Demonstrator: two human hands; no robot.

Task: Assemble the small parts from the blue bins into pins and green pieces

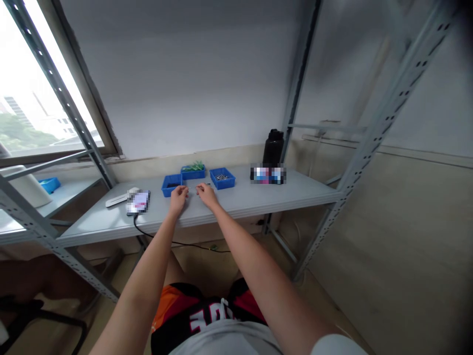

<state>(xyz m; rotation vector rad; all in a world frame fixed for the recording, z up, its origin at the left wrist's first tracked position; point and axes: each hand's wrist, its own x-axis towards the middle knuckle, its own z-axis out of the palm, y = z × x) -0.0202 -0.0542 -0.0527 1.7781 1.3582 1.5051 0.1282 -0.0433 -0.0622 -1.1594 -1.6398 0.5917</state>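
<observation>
The left hand (180, 198) and right hand (207, 195) are apart, fingers curled (whether they pinch anything, I cannot tell). Just beyond sit the dark-filled blue tray (166, 191) and metal-parts tray (226, 185); a knuckle catching either rim could spill it.

white letters (214, 313) edged in pink run across my black shorts (173, 341), but i can't make out the word for sure. the phone screen (140, 201) is too blurred to read.
</observation>
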